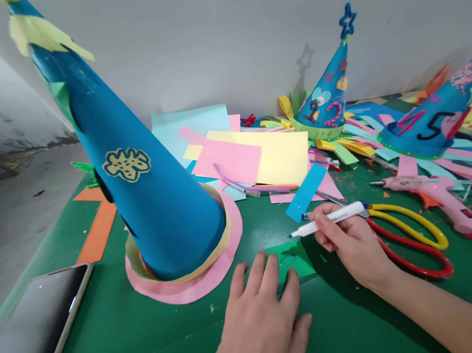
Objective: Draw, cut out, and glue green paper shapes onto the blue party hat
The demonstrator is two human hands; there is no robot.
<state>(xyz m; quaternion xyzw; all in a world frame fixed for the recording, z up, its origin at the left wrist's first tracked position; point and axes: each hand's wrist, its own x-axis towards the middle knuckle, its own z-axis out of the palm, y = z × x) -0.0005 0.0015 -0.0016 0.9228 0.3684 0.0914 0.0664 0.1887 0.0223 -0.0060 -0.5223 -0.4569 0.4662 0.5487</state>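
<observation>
A white marker pen (338,216) with a dark blue tip is gripped in my right hand (355,244), its point hovering over the table by a small green paper piece (293,257). What looks like the pen's blue cap (306,216) pokes out beside those fingers. My left hand (261,318) lies open and flat, fingertips at the left edge of the green paper, on which a faint dark drawn line shows. Left of it stands a tall blue paper cone hat (160,214) with a pink brim (188,294) and a yellow cutout (126,164) outlined in black.
Scissors with red and yellow handles (439,268) lie by my right wrist, with a pink glue gun (442,192) beyond. A phone (36,339) rests at the left. Coloured paper sheets (284,150) and two decorated cone hats (326,103) occupy the back of the green table (157,348).
</observation>
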